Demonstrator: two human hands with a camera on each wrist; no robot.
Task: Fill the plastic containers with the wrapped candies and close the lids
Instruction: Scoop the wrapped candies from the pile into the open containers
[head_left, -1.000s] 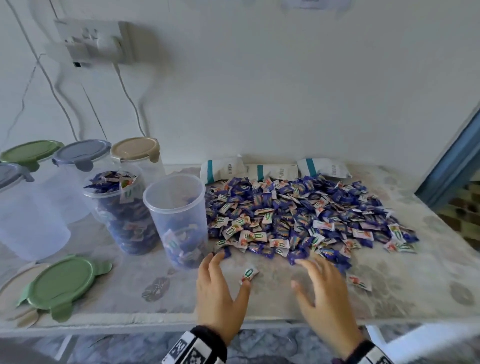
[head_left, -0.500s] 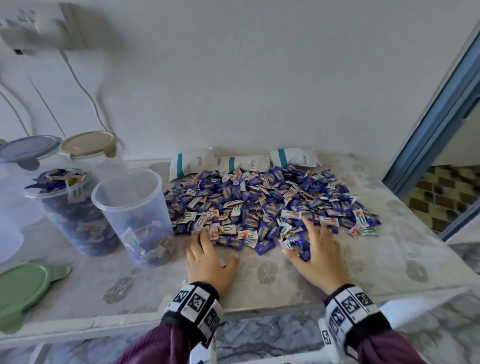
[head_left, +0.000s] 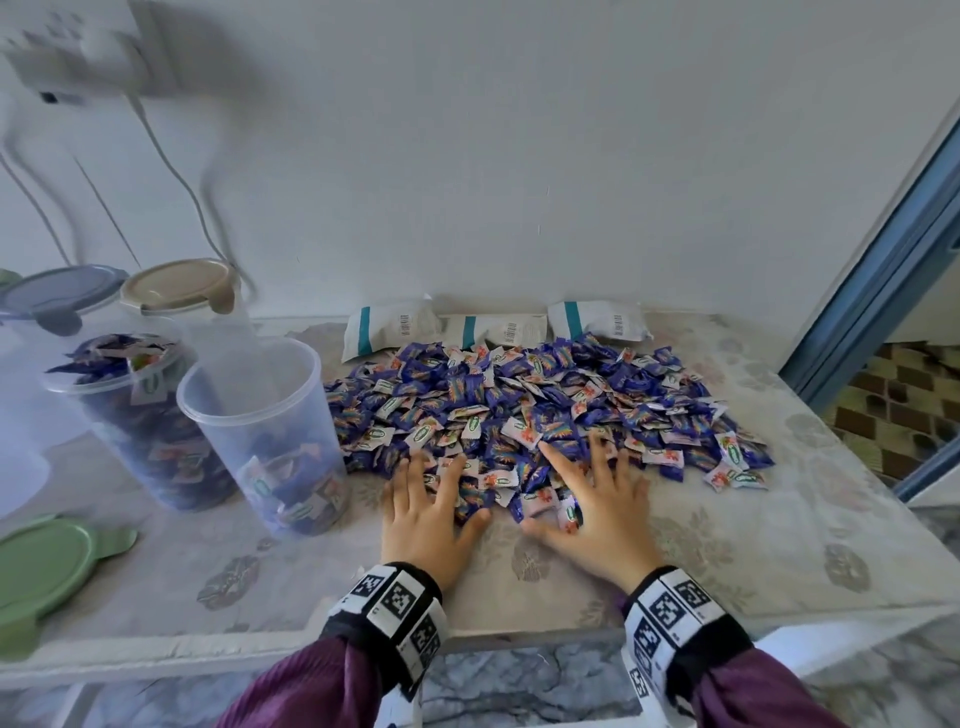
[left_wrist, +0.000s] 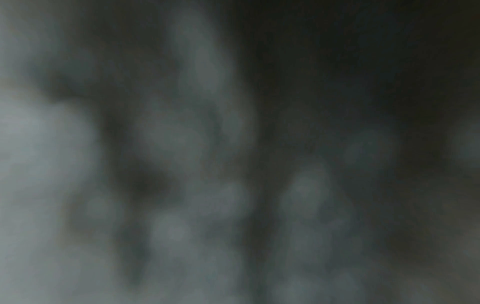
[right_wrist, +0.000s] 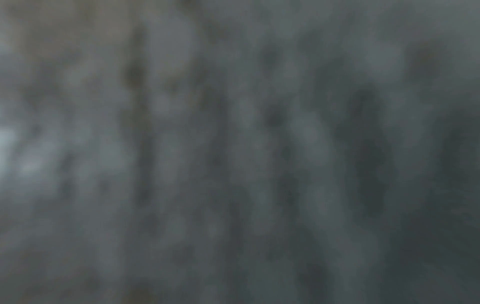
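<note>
A wide heap of blue and white wrapped candies covers the middle of the table. My left hand lies flat on the heap's near edge with fingers spread. To its right, my right hand lies flat the same way, and a few candies sit between the two hands. Left of the heap stands an open clear container with candies in its bottom. Behind it is a second open container heaped full of candies. Both wrist views are dark and blurred.
A green lid lies at the near left edge. Closed containers with a beige lid and a grey-blue lid stand at the back left. Three white packets lie along the wall. The table edge runs just under my wrists.
Both hands have slid forward from the bare table onto the near edge of the candy heap. The camera has turned right and moved closer.
</note>
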